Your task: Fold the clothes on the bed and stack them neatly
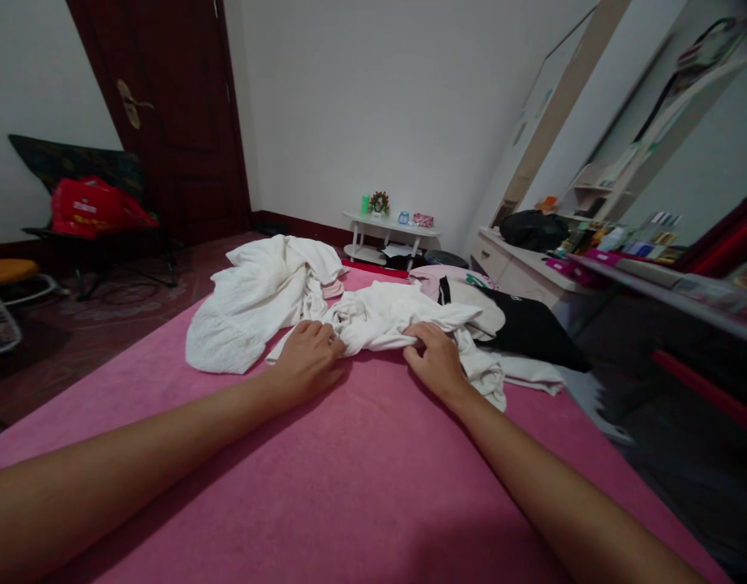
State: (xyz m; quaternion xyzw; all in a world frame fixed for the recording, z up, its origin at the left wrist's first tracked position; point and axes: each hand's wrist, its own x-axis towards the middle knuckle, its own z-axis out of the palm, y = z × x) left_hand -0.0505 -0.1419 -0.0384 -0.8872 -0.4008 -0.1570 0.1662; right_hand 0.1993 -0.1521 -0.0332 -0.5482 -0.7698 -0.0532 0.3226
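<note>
A crumpled white garment [388, 312] lies on the pink bed cover [361, 454], its sleeves and hem bunched. At its near left edge, my left hand [311, 357] has its fingers curled down on the cloth. My right hand [435, 357] pinches the near edge further right, thumb under and fingers on top. Left of the garment rests a larger heap of white clothing [264, 292]. To the right are a black garment [534, 337] and a grey piece of clothing [479, 312], partly overlapping. Which kind of garment I hold is hidden by its folds.
A low white stand [391, 227] with small ornaments is by the far wall. On the right are a dresser [525, 264] with a black bag and a cluttered table [683, 288]. A folding chair with a red bag [96, 207] stands left, near the dark door [178, 105].
</note>
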